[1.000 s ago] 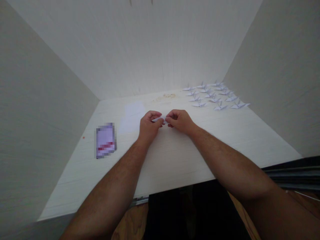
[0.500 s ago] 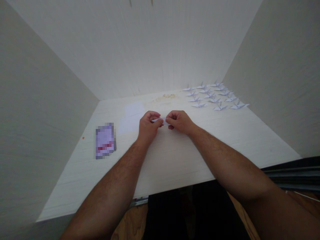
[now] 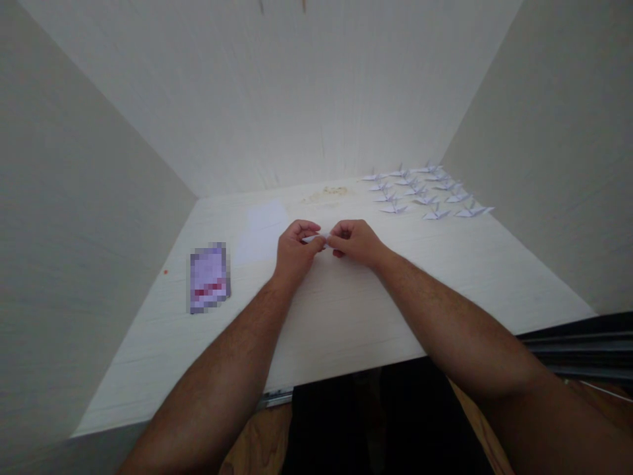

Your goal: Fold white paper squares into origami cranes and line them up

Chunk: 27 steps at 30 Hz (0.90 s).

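Observation:
Between my two hands is a small piece of folded white paper [image 3: 310, 239], mostly covered by my fingers. My left hand [image 3: 299, 246] pinches it with thumb and fingertips from the left. From the other side, my right hand [image 3: 355, 239] grips the paper's right end, its thumb close to the left thumb. Both hands are just above the white table [image 3: 346, 316]. Several folded white paper cranes [image 3: 436, 214] stand in rows at the back right. White paper sheets [image 3: 260, 234] lie flat, left of my left hand.
A blurred-out purple item with a red stripe [image 3: 208, 277] lies on the left of the table, with a tiny orange bit [image 3: 165, 272] beside it. Pale walls [image 3: 316, 99] enclose the table at back and sides. Brownish flakes or stains [image 3: 329, 193] mark the back.
My left thumb has shifted slightly right, so the thumbs are closer together and less of the paper shows between them. The cranes and sheets stay where they were.

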Available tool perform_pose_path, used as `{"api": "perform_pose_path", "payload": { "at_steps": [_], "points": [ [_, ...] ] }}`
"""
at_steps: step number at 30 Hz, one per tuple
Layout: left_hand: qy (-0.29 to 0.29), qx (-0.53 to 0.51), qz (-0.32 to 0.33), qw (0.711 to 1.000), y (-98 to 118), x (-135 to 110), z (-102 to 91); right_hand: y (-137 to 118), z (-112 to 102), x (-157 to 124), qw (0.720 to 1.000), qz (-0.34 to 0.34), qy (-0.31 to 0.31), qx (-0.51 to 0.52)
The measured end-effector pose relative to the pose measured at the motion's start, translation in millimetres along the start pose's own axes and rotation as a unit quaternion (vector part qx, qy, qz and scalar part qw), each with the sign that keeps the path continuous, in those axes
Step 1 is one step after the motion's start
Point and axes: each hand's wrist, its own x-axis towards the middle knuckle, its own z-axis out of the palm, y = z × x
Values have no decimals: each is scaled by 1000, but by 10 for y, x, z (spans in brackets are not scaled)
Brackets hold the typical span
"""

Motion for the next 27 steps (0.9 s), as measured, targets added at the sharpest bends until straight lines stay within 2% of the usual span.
{"api": "perform_pose_path", "payload": {
  "at_steps": [4, 8, 18, 27],
  "points": [
    [-4, -9, 2, 1000, 1, -6, 8, 8, 4, 0, 999, -21, 13, -48],
    [-7, -18, 7, 1000, -12, 0, 6, 4, 5, 1, 999, -20, 6, -49],
    [-33, -125, -4, 992, -71, 49, 11, -70, -53, -30, 996, -19, -24, 89],
    [-60, -153, -16, 986, -45, 48, -13, -47, -84, -10, 993, -23, -40, 105]
  ]
}}
